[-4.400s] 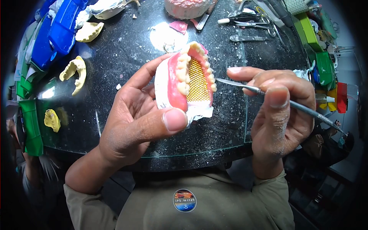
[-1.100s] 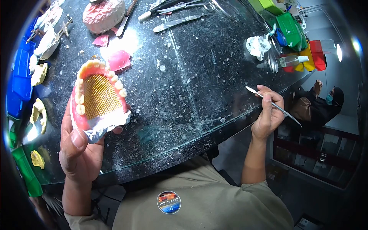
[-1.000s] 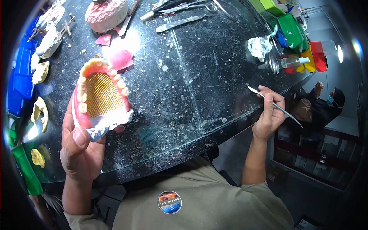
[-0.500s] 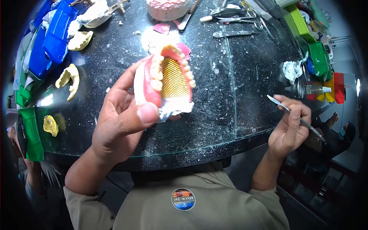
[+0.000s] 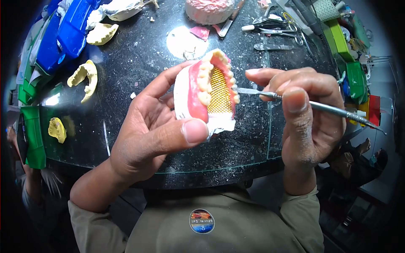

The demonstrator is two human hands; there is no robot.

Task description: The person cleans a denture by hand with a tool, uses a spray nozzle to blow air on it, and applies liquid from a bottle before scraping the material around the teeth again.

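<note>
My left hand (image 5: 145, 135) is closed around a denture model (image 5: 195, 95), its thumb pressed along the near side. The model has a white plaster base, pink wax gums and a horseshoe of cream-coloured teeth. Gold mesh (image 5: 219, 95) covers the palate inside the arch. In my right hand (image 5: 310, 114), a slim metal wax carver (image 5: 327, 108) is pinched between thumb and fingers. Its flat blade points left, with the tip right at the teeth on the right side of the arch. The thin, round-ended other end points to the lower right.
Yellowish cast pieces (image 5: 90, 80) lie at the left beside blue bins (image 5: 71, 36). A pink-topped plaster model (image 5: 210, 12), a knife (image 5: 226, 27), scissors (image 5: 278, 31) and a flat spatula (image 5: 276, 47) are at the back. Green bins (image 5: 355, 80) stand right; another person (image 5: 377, 162) is beyond.
My right hand has come up and left, bringing the wax carver's blade to the teeth. The denture model has shifted right in view, still in my left hand; the view has also shifted slightly.
</note>
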